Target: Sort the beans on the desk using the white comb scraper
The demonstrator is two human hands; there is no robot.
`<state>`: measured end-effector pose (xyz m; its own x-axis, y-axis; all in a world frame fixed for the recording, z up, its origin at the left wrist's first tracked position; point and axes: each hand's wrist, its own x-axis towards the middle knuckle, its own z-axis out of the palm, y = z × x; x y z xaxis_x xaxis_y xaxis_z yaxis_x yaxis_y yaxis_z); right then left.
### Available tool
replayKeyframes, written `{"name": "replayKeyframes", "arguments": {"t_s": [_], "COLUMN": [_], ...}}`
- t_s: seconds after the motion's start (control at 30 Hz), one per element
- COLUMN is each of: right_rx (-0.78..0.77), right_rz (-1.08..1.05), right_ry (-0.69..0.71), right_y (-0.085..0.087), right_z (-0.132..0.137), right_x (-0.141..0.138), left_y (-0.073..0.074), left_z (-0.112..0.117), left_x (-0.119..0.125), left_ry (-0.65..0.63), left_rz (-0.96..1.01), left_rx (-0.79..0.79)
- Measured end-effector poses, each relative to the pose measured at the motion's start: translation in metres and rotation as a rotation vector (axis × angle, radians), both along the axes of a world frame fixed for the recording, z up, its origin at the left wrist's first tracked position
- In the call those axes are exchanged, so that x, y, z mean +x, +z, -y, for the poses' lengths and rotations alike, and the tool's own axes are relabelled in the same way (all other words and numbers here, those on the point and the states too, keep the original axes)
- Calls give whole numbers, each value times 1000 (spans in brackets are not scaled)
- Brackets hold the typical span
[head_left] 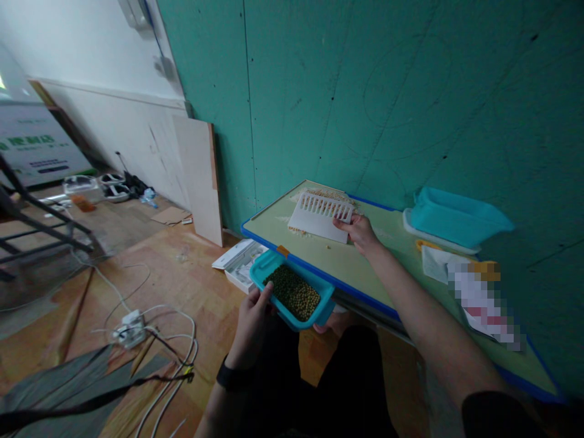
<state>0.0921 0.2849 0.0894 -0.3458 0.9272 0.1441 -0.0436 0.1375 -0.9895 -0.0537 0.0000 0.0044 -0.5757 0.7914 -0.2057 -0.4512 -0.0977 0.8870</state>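
My left hand (257, 313) grips the near left side of a turquoise plastic container (326, 302), thumb over its rim. Inside lie dark green beans (287, 281) and, toward the right end, pale yellow beans (306, 302). The container is held just off the table's front edge, over my lap. My right hand (358, 232) pinches the right end of a white slotted plastic scraper (314, 222), tilted over the table top (269, 226). Behind and under the scraper, small pale grains (326, 194) are spread on the table; its lower edge partly hides them.
A larger turquoise bin (460, 216) stands on a white lid (406, 226) at the table's right, by the green wall (296, 91). A white bag (433, 264) lies nearer. An open white box (237, 277), a power strip (130, 328) and loose cables are on the floor.
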Motion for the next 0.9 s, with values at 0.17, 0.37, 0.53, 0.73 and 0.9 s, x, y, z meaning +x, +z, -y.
{"name": "replayKeyframes", "arguments": {"t_s": [0.17, 0.37, 0.53, 0.73, 0.9], "right_rx": [-30, -58, -85, -81, -99], "right_rz": [16, -7, 7, 14, 34], "right_ry": [47, 91, 113, 140, 163], "right_y": [2, 4, 5, 9, 12], "right_z": [3, 6, 8, 14, 17], "right_x": [1, 3, 5, 8, 10], "left_y": [3, 6, 4, 6, 5], "left_z": [0, 0, 0, 2, 1], "left_x": [1, 2, 2, 2, 3], "left_ry": [-3, 13, 16, 2, 5], "left_rz": [17, 35, 28, 37, 52], "left_rx": [-28, 1, 9, -4, 8]}}
